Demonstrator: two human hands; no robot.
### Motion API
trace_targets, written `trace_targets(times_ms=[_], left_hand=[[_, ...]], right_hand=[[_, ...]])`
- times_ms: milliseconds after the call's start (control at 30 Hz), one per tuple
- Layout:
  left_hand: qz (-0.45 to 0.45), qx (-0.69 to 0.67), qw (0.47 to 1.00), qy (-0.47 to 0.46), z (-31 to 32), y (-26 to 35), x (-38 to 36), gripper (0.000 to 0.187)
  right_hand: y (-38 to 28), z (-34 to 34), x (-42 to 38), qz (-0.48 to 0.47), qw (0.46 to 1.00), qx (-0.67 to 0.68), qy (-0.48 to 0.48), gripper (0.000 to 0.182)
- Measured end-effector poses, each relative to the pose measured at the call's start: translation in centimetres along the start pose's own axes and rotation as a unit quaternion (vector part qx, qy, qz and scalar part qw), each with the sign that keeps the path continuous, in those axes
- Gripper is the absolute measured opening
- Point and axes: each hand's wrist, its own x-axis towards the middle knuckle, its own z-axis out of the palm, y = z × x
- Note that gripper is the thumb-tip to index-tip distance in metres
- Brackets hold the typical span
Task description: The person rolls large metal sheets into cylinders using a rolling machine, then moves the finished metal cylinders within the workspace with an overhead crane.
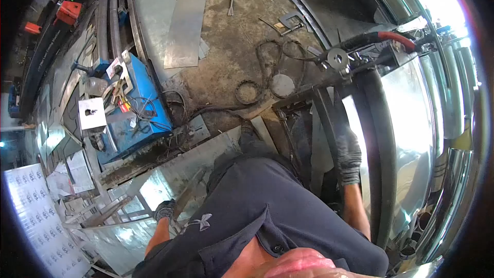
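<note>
My right hand point(349, 158), in a dark grey knit glove, lies with fingers stretched forward along a narrow bright metal strip point(355, 118). To the right of it runs a long dark roller point(378, 139) of a machine, with a wide shiny metal sheet point(409, 128) beyond. Over on the other side, my left hand point(164, 210) wears a matching glove, its fingers curled at the edge of a reflective metal sheet point(121, 239). What those fingers hold, I cannot tell. A narrow brownish strip point(188, 194) lies just beside that hand.
A blue machine point(136, 123) with tools and wires on top stands at the left. Cables point(265, 72) coil across the floor ahead, near a C-clamp point(292, 21). Flat metal sheets point(185, 31) lie farther forward. A round-ended machine part point(338, 59) sits at the front right.
</note>
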Motion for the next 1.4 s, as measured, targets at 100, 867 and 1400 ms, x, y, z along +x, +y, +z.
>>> trace_targets(times_ms=[100,867,1400], left_hand=[[0.102,-0.055,0.989,-0.087,3.0,-0.4,8.1,0.059],[0.109,-0.481,0.868,-0.051,-35.4,45.7,40.4,0.041],[0.366,-0.380,0.850,-0.009,-71.2,97.0,52.7,0.048]], right_hand=[[-7.2,6.9,4.4,-0.043,0.997,0.056,-0.015,0.030],[-4.9,39.7,47.6,0.179,0.964,0.003,-0.198,0.042],[23.1,52.4,60.8,0.436,0.859,-0.134,-0.231,0.047]])
